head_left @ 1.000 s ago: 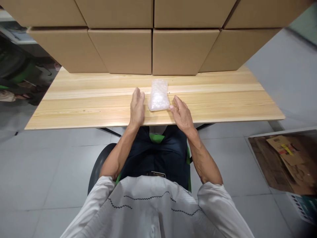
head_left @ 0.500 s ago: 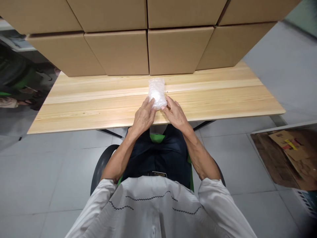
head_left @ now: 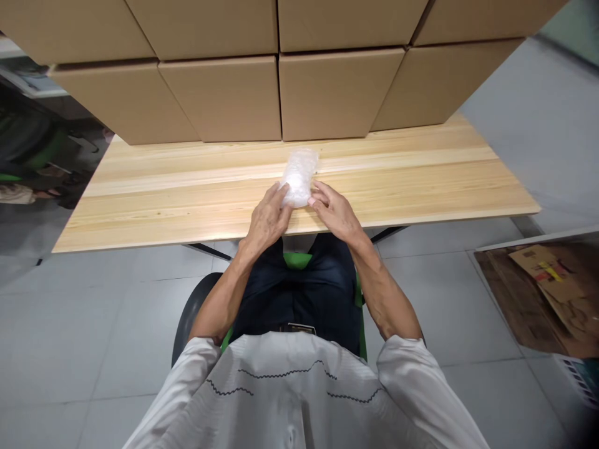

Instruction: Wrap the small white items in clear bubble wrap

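A small bundle in clear bubble wrap (head_left: 300, 171) lies on the wooden table (head_left: 412, 181), its far end leaning to the right. What is inside the wrap cannot be made out. My left hand (head_left: 269, 217) grips its lower left side, fingers along the edge and the thumb near the front end. At the lower right corner, my right hand (head_left: 336, 215) holds it lightly between thumb and bent fingers.
Large cardboard boxes (head_left: 219, 100) are stacked along the table's back edge. Flattened cardboard (head_left: 552, 293) sits in a container at right, near a white basket (head_left: 578, 377). Dark chairs (head_left: 32, 137) show at far left.
The bubble-wrapped bundle has turned slightly, its far end swinging to the right. My left hand has shifted a little left, and my right hand a little right.
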Demonstrator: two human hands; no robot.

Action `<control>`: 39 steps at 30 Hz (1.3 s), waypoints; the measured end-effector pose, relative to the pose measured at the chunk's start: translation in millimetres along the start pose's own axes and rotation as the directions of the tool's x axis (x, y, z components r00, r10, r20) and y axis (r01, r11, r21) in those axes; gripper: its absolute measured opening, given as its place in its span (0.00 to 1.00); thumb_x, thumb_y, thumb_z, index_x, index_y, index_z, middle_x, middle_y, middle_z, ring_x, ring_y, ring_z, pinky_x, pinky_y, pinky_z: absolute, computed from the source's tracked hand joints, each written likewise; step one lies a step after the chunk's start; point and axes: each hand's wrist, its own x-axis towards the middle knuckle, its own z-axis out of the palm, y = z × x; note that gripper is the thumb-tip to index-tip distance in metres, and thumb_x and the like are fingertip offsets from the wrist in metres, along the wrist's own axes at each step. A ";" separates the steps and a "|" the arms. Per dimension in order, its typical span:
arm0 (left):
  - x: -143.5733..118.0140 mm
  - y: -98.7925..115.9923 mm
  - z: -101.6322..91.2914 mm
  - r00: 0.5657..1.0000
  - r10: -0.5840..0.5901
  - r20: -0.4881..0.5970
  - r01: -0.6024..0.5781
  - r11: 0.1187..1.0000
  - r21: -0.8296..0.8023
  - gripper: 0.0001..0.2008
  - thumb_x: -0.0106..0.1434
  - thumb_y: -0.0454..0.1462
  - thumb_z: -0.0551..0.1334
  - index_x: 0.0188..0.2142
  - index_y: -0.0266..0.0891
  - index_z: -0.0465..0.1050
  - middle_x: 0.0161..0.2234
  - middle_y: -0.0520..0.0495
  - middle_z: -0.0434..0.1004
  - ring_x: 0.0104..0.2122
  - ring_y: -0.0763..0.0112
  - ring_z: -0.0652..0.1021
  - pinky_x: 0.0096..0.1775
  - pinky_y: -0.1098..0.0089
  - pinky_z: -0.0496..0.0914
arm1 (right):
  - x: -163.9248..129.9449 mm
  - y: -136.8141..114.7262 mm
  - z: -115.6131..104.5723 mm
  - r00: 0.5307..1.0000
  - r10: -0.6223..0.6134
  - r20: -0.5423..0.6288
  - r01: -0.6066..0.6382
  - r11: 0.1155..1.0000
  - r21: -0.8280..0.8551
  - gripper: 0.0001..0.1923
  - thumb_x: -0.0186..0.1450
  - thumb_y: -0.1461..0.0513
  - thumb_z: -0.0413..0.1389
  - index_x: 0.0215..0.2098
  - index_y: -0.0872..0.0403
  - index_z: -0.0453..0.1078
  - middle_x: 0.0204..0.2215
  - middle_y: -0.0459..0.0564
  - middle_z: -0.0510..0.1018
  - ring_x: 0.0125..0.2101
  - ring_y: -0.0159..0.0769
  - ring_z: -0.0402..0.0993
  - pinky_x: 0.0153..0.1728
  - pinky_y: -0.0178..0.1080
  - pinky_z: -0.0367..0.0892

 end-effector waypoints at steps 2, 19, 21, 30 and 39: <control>0.7 -7.5 -4.7 0.999 0.008 -0.041 -0.010 0.999 -0.047 0.34 0.82 0.60 0.58 0.74 0.40 0.76 0.76 0.33 0.78 0.79 0.47 0.75 0.80 0.44 0.69 | -3.6 1.1 -7.1 0.998 0.059 -0.017 -0.058 0.998 0.038 0.31 0.77 0.48 0.60 0.74 0.49 0.78 0.51 0.53 0.94 0.57 0.55 0.92 0.69 0.63 0.81; 20.8 41.2 10.5 0.979 -0.180 -0.096 0.202 0.915 0.349 0.57 0.76 0.68 0.63 0.87 0.32 0.53 0.76 0.20 0.71 0.71 0.32 0.77 0.68 0.43 0.76 | 26.8 -24.1 -16.6 0.973 -0.231 0.010 0.230 0.960 -0.163 0.50 0.82 0.27 0.40 0.76 0.48 0.79 0.76 0.58 0.80 0.78 0.55 0.74 0.83 0.63 0.63; 23.6 38.9 14.1 0.983 -0.157 -0.093 0.180 0.915 0.360 0.54 0.78 0.66 0.60 0.86 0.30 0.53 0.76 0.18 0.71 0.71 0.31 0.77 0.69 0.43 0.75 | 34.7 -18.9 -10.4 0.964 -0.254 0.077 0.264 0.942 -0.206 0.50 0.82 0.27 0.37 0.77 0.47 0.78 0.78 0.57 0.78 0.80 0.56 0.70 0.84 0.64 0.59; 18.6 13.2 24.1 0.988 -0.045 -0.147 0.086 0.953 0.289 0.47 0.81 0.62 0.56 0.82 0.28 0.57 0.78 0.17 0.68 0.75 0.30 0.73 0.74 0.40 0.70 | 40.7 -3.7 0.1 0.944 -0.218 0.248 0.294 0.897 -0.331 0.48 0.85 0.32 0.32 0.82 0.48 0.72 0.83 0.56 0.71 0.85 0.55 0.60 0.86 0.67 0.53; 18.2 15.8 12.0 0.998 -0.035 -0.058 0.050 0.954 0.295 0.43 0.78 0.53 0.63 0.80 0.28 0.59 0.71 0.19 0.74 0.68 0.31 0.79 0.67 0.42 0.77 | 48.3 -2.5 2.3 0.924 -0.274 0.266 0.344 0.899 -0.272 0.47 0.85 0.32 0.34 0.82 0.47 0.72 0.82 0.55 0.72 0.84 0.51 0.62 0.87 0.63 0.54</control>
